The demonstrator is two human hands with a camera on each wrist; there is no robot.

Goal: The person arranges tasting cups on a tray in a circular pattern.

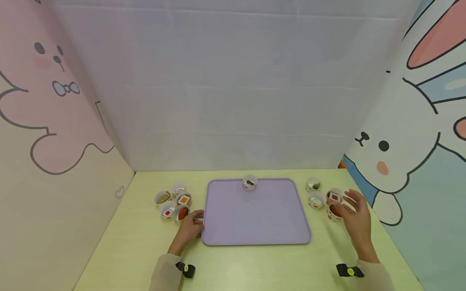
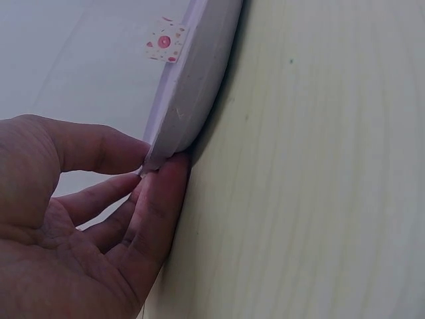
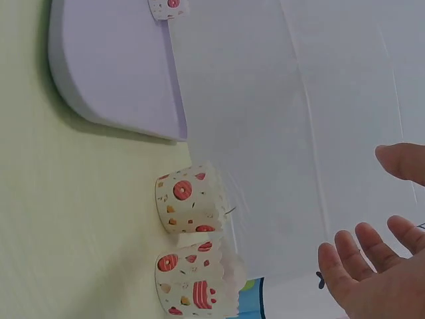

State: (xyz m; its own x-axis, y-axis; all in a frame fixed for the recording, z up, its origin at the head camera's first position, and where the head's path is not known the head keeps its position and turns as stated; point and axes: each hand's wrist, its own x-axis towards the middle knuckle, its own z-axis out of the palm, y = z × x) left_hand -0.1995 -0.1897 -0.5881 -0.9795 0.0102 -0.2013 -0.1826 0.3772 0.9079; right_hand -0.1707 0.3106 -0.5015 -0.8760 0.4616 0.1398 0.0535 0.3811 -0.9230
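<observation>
My left hand (image 1: 190,226) is at the left edge of a lilac tray (image 1: 255,218). In the left wrist view, the thumb and fingers of the left hand (image 2: 99,199) pinch the tray's rim (image 2: 192,86). A paper baking cup (image 1: 250,183) printed with red doughnuts stands at the back of the tray. Over on the right, my right hand (image 1: 356,218) hovers just above a cup with an orange-red filling (image 1: 334,211). Its fingers are spread and loosely bent; the right wrist view shows nothing between the right hand's (image 3: 378,259) thumb and fingers.
Left of the tray stand several similar cups, among them one with an orange-and-white square (image 1: 183,199) and one with a yellowish filling (image 1: 162,197). To its right are a cup with something green (image 1: 313,184) and a pale-filled cup (image 1: 317,200). Printed walls enclose the yellowish table (image 1: 255,268).
</observation>
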